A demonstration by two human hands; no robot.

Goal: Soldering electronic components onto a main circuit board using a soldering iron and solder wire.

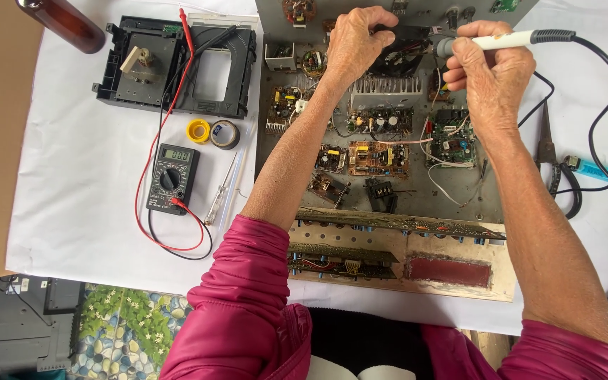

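**At the far end of the open chassis: soldering in hand**

At the far end of the opened amplifier chassis (388,176), both my hands are closed and working close together. My right hand (490,77) is wrapped around the white handle of a soldering iron (504,41), fingers curled tight, the tip end pointing left toward the black component (406,53) near the back wall. My left hand (353,46) is bunched just beside it, fingertips pinched on something at that same component; I cannot tell what, as the knuckles hide it. The iron's black cord (603,91) loops away to the right across the white surface (72,176).

I judge this to be the joint-making step itself: one hand steadying a lead or part, the other bringing heat. The next move calls for a still left hand and a short, exact touch of the tip, kept clear of the loose white wires (452,165) and the finned heat sink (386,88) just below.

Further out, small circuit boards (371,158) fill the chassis. To the right lie pliers (547,144) and a blue lighter (592,169). To the left sit a multimeter (172,177) with red and black leads, a screwdriver (221,188), two tape rolls (212,132), a black disc-drive tray (177,67) and a brown bottle (65,21).
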